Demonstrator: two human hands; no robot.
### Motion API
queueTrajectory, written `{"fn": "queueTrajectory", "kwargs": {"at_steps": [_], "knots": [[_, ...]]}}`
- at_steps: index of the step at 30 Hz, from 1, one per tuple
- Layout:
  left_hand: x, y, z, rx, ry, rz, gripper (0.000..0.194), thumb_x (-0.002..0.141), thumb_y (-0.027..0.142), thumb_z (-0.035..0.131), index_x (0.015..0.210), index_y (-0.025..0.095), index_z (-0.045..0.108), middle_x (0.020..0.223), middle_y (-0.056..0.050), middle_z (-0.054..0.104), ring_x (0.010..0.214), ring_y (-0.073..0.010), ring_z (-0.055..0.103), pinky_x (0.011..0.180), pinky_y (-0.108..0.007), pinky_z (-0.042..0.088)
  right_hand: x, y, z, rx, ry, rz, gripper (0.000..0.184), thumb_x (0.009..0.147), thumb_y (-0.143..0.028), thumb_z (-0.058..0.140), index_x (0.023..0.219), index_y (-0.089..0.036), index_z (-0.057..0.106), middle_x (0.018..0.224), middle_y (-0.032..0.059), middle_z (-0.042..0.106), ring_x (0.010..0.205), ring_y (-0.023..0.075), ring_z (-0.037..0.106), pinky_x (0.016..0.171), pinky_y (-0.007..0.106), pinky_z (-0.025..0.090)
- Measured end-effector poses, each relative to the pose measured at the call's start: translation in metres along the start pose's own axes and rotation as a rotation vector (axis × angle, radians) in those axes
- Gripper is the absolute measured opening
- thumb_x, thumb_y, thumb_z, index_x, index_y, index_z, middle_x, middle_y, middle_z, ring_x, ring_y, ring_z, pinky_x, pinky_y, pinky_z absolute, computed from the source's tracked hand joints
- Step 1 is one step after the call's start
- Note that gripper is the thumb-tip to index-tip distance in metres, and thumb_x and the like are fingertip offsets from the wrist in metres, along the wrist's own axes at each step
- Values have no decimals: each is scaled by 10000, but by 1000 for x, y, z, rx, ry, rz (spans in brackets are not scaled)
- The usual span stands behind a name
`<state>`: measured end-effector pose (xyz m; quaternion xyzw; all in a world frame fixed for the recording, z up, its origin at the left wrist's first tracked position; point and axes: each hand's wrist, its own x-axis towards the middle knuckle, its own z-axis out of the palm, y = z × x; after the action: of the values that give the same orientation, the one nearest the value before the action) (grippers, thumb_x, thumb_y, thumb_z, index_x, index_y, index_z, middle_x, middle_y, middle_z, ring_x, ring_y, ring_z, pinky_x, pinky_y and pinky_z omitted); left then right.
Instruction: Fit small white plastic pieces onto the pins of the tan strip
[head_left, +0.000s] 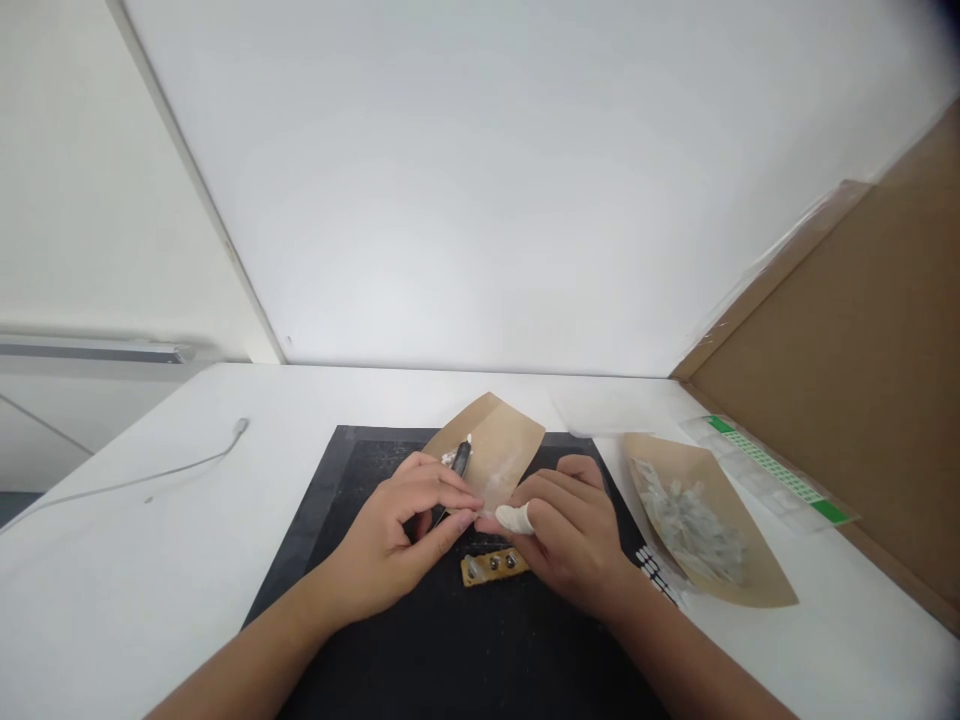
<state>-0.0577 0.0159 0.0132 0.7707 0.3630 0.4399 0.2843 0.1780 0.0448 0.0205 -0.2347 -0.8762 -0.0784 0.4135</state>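
Observation:
My left hand (pixel 409 520) and my right hand (pixel 574 520) meet over a black mat (pixel 450 650), fingertips pinched closely together. Whatever small piece lies between them is too small to make out. A white finger cover (pixel 515 517) wraps one finger of my right hand. Behind my left fingers a black pen-like tool (pixel 462 458) points away from me, partly hidden; I cannot tell whether it is held. Just below the fingertips lies a yellowish block (pixel 495 567) with dark round spots. Beyond the hands is a brown paper sheet (pixel 499 440) with small white bits by its left edge.
On the right, a second brown paper (pixel 757 575) bears a pile of clear plastic pieces (pixel 694 525). Beside it lies a clear strip with a green label (pixel 780 470). A cardboard panel (pixel 847 350) stands at the right. A grey cable (pixel 150 485) crosses the white table's left side.

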Motion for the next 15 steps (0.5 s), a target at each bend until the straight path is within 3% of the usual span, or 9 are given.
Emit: {"fn": "queueTrajectory", "kwargs": {"at_steps": [5, 15], "knots": [[0, 3, 4, -105, 40, -75, 164, 974, 245, 691, 1092, 287, 796, 1060, -44, 769, 1042, -220, 648, 954, -393, 527, 0, -2, -6, -42, -20, -70, 353, 890, -87, 727, 755, -195, 419, 752, -41, 712, 651, 110, 601, 742, 365, 309], [-2, 5, 9, -208, 62, -199, 121, 923, 289, 777, 1027, 287, 840, 950, -46, 809, 1031, -235, 665, 981, -406, 510, 1, -2, -12, 8, -67, -127, 318, 886, -25, 650, 736, -190, 423, 757, -25, 712, 639, 102, 556, 726, 361, 294]]}}
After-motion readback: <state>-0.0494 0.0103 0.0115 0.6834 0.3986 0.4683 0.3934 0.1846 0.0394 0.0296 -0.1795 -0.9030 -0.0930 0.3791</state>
